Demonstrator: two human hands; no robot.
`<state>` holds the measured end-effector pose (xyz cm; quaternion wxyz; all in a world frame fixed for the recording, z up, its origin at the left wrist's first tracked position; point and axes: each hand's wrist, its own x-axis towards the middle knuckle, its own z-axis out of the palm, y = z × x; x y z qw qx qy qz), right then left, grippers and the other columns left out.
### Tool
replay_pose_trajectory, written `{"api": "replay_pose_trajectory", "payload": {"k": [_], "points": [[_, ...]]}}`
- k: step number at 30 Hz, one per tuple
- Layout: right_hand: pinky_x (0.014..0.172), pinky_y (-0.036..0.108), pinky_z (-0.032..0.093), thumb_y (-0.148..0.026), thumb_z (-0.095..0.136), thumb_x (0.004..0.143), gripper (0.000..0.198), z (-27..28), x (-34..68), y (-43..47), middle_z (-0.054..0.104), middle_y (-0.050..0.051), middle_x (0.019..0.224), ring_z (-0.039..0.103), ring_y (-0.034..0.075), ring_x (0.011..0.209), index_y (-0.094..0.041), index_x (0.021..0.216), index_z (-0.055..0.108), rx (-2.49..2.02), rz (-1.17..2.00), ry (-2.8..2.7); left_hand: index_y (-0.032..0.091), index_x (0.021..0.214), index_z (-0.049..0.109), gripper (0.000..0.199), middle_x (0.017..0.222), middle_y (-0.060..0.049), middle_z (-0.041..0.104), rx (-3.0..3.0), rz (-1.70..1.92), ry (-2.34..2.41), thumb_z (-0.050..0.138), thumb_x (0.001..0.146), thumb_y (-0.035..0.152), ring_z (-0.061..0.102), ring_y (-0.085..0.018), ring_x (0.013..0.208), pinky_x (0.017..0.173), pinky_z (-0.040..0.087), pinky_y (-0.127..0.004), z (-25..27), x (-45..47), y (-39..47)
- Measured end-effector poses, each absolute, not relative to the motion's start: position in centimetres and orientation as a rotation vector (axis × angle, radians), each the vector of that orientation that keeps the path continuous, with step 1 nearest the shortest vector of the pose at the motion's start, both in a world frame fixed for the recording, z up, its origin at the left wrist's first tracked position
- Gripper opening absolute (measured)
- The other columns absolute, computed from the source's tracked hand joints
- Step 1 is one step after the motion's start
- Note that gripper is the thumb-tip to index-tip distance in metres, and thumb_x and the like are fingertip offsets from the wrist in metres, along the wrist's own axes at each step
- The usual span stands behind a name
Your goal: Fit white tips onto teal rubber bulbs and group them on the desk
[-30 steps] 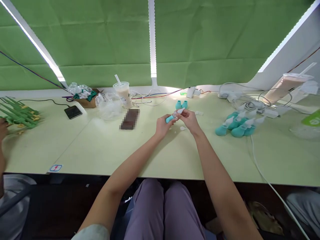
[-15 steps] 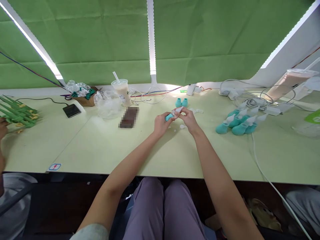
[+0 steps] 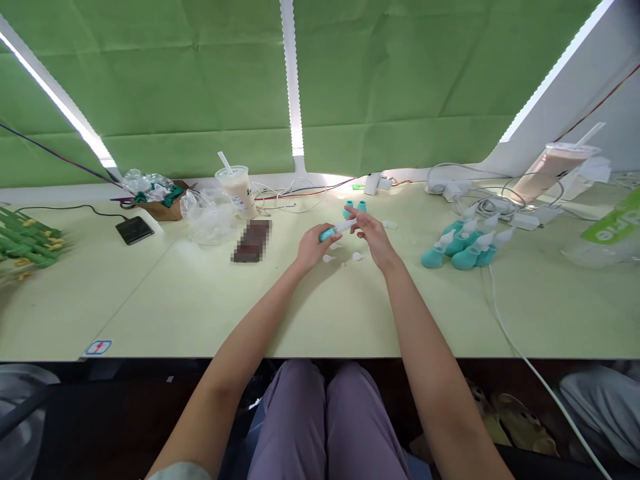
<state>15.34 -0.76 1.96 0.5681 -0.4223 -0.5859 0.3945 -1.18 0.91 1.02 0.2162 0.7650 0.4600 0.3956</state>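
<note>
Aspirator (image 3: 336, 231) lengthwise left-right, tip rightward

Pale yellow-green surface (image 3: 210, 300), seamed into two panels left of centre, small red-and-white sticker (image 3: 98, 347) at near edge. Along far edge: lidded milk-tea cup with straw (image 3: 237, 191), crumpled clear plastic bag (image 3: 207, 215), cardboard box of wrappers (image 3: 159, 197), black phone (image 3: 134, 229), loose tangle of thin wires (image 3: 290, 195). Dark blurred rectangle (image 3: 251, 241) near centre. Two teal caps (image 3: 354, 209) upright side by side, small white bits (image 3: 343, 256) scattered just in front. Cluster of teal bulbs with white tips (image 3: 463, 245) lying to right, white cable (image 3: 500, 313) trailing off near edge. Green sticks (image 3: 27, 240) at far left.
</note>
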Motion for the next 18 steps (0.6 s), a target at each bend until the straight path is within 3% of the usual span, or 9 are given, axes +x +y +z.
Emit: {"api": "replay_pose_trajectory", "payload": {"k": [6, 13, 18], "points": [[0.066, 0.029, 0.048, -0.045, 0.070, 0.066, 0.031, 1.7, 15.5, -0.4, 0.069, 0.007, 0.085, 0.058, 0.017, 0.076, -0.018, 0.082, 0.073, -1.010, 0.832, -1.317, 0.018, 0.094, 0.063, 0.031, 0.087, -0.003, 0.065, 2.229, 1.010, 1.219, 0.049, 0.085, 0.044, 0.057, -0.017, 0.079, 0.071, 0.041, -0.026, 0.6, -1.4, 1.1], [0.057, 0.028, 0.050, -0.045, 0.070, 0.065, 0.031, 1.4, 15.3, -0.2, 0.069, 0.006, 0.079, 0.062, 0.017, 0.072, -0.019, 0.082, 0.072, -1.036, 0.852, -1.266, 0.018, 0.100, 0.061, 0.030, 0.096, -0.006, 0.064, 2.352, 1.069, 1.315, 0.044, 0.089, 0.041, 0.057, -0.019, 0.089, 0.076, 0.040, -0.028, 0.9, -0.8, 0.0], [0.062, 0.030, 0.053, -0.051, 0.073, 0.060, 0.039, 1.0, 15.8, -0.3, 0.067, 0.004, 0.076, 0.060, 0.013, 0.063, -0.019, 0.084, 0.070, -1.011, 0.960, -1.256, 0.018, 0.098, 0.060, 0.030, 0.092, -0.007, 0.063, 2.434, 1.051, 1.345, 0.043, 0.090, 0.041, 0.056, -0.019, 0.088, 0.076, 0.039, -0.028, 1.3, -0.7, -0.5]]}}
